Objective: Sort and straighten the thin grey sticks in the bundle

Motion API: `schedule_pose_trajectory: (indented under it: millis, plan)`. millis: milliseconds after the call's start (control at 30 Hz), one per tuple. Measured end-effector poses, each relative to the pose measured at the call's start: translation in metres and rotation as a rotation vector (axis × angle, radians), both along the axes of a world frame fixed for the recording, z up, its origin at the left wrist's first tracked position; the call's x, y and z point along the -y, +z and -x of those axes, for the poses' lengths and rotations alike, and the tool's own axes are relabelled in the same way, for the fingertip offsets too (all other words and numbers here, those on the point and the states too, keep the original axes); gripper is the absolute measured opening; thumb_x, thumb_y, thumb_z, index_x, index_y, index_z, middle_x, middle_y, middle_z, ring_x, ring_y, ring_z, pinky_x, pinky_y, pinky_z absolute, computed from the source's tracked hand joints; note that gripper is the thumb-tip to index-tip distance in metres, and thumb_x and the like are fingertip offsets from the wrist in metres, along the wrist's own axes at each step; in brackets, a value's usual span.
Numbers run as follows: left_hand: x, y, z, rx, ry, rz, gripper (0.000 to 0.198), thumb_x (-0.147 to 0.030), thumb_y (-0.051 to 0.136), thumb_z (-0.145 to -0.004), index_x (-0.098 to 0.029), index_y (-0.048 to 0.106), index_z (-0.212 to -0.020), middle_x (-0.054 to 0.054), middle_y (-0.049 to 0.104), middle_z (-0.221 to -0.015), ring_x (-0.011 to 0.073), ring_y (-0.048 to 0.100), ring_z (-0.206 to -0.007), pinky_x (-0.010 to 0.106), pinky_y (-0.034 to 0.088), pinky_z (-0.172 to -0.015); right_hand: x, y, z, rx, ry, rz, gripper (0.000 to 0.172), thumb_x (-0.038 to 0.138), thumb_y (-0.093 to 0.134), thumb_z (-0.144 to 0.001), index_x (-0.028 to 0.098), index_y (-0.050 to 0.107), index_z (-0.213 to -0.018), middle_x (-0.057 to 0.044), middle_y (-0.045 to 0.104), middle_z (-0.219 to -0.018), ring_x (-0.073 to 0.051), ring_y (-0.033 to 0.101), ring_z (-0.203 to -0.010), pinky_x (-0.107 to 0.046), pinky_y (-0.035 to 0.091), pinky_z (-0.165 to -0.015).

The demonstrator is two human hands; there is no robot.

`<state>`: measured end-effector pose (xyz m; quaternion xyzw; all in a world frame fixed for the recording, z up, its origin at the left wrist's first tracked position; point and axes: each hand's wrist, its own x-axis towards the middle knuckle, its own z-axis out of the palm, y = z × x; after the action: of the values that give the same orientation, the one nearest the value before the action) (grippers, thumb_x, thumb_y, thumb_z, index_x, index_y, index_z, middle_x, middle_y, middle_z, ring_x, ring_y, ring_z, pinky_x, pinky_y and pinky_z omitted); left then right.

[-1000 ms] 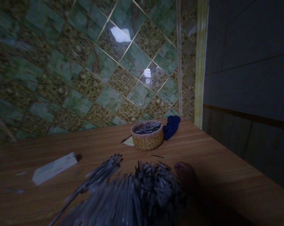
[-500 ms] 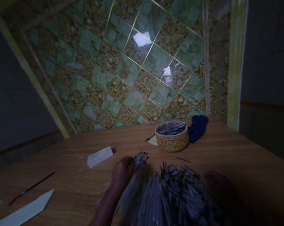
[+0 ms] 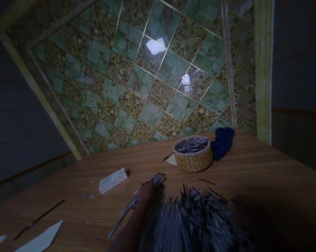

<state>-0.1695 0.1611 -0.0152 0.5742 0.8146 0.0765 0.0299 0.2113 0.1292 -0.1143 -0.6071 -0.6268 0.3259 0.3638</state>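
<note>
A big heap of thin grey sticks [image 3: 194,220] lies on the wooden table [image 3: 265,175] right in front of me. My left hand [image 3: 147,194] rests at the heap's left side, its fingers closed over a small bundle of sticks [image 3: 156,179] that fans out past the fingertips. My right hand [image 3: 245,208] is a dark shape at the heap's right edge, touching it; its fingers are too dim to read. Behind the heap stands a round woven basket [image 3: 194,159] with more sticks in it.
A dark blue cloth [image 3: 223,141] lies beside the basket on the right. A white block [image 3: 113,180], a white paper piece [image 3: 40,241] and a single dark stick [image 3: 38,219] lie on the table's left. A green tiled wall [image 3: 152,87] rises behind.
My left hand came into view a second ago and has since drawn back a little along the bundle of sticks. The view has swung left and steadied.
</note>
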Motion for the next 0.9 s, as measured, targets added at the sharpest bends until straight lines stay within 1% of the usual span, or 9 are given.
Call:
schedule_pose_trajectory:
  millis: [167,267,367,467,533,633,700,800,900]
  plan:
    - [0.008,0.013,-0.008,0.185,0.078,-0.071,0.017,-0.029,0.060,-0.081,-0.016,0.061,-0.091,0.006,0.061,-0.103,0.0218,0.056,-0.098,0.043,0.044,-0.085,0.001,0.002,0.004,-0.024,-0.049,-0.045,0.031,0.039,0.039,-0.075,0.024,0.065,-0.082,-0.006,0.069,-0.098,-0.022,0.063,-0.090,-0.027,0.046,-0.074]
    - [0.023,0.028,-0.021,0.424,0.087,-0.183,0.016,-0.031,0.059,-0.081,-0.015,0.061,-0.080,0.003,0.063,-0.087,0.0189,0.060,-0.084,0.037,0.047,-0.075,0.000,0.002,0.008,-0.045,-0.045,-0.075,0.031,0.039,0.038,-0.075,0.023,0.064,-0.081,-0.005,0.070,-0.090,-0.021,0.064,-0.086,-0.027,0.046,-0.073]
    - [0.049,0.041,-0.045,0.766,0.030,-0.317,0.021,-0.036,0.056,-0.080,-0.016,0.057,-0.073,0.000,0.062,-0.071,0.0151,0.059,-0.065,0.028,0.044,-0.058,-0.002,0.001,0.010,-0.130,-0.034,-0.107,0.031,0.041,0.039,-0.073,0.022,0.063,-0.077,-0.006,0.070,-0.084,-0.022,0.064,-0.081,-0.029,0.046,-0.074]
    - [0.083,0.049,-0.074,1.111,-0.052,-0.413,0.019,-0.036,0.062,-0.071,-0.019,0.056,-0.078,0.000,0.065,-0.075,0.0132,0.059,-0.064,0.022,0.037,-0.050,0.000,0.005,0.010,-0.314,-0.080,-0.096,0.032,0.045,0.044,-0.067,0.021,0.060,-0.080,-0.009,0.070,-0.088,-0.023,0.064,-0.082,-0.029,0.048,-0.071]
    - [0.103,0.052,-0.091,1.287,-0.091,-0.450,0.022,-0.035,0.068,-0.064,-0.019,0.058,-0.076,0.000,0.065,-0.075,0.0114,0.056,-0.060,0.021,0.036,-0.049,0.004,0.012,0.010,-0.400,-0.121,-0.085,0.036,0.046,0.042,-0.067,0.020,0.057,-0.086,-0.009,0.069,-0.085,-0.022,0.065,-0.075,-0.028,0.050,-0.061]
    - [0.121,0.052,-0.108,1.458,-0.123,-0.501,0.024,-0.034,0.074,-0.059,-0.018,0.061,-0.072,-0.001,0.063,-0.068,0.0093,0.052,-0.055,0.020,0.035,-0.047,0.012,0.027,0.012,-0.406,-0.130,-0.098,0.038,0.045,0.037,-0.069,0.018,0.055,-0.089,-0.005,0.064,-0.063,-0.020,0.062,-0.056,-0.027,0.044,-0.044]
    - [0.126,0.047,-0.113,1.523,-0.123,-0.527,0.023,-0.032,0.076,-0.057,-0.018,0.062,-0.069,-0.001,0.062,-0.064,0.0092,0.052,-0.053,0.019,0.034,-0.046,0.019,0.035,0.017,-0.402,-0.106,-0.110,0.037,0.046,0.039,-0.069,0.018,0.056,-0.085,-0.003,0.061,-0.057,-0.020,0.059,-0.052,-0.027,0.043,-0.043]
    - [0.127,0.036,-0.118,1.585,-0.097,-0.556,0.021,-0.028,0.076,-0.057,-0.016,0.062,-0.066,0.000,0.063,-0.060,0.0098,0.052,-0.050,0.019,0.033,-0.044,0.034,0.042,0.031,-0.338,0.031,-0.198,0.032,0.044,0.042,-0.072,0.019,0.060,-0.080,-0.005,0.067,-0.068,-0.020,0.063,-0.062,-0.026,0.048,-0.054]
    - [0.128,0.024,-0.124,1.639,-0.071,-0.581,0.020,-0.027,0.075,-0.057,-0.016,0.062,-0.068,0.001,0.064,-0.060,0.0102,0.053,-0.049,0.019,0.034,-0.044,0.056,0.046,0.045,-0.087,0.173,-0.371,0.033,0.040,0.039,-0.079,0.020,0.065,-0.087,-0.007,0.070,-0.084,-0.021,0.066,-0.076,-0.027,0.049,-0.068]
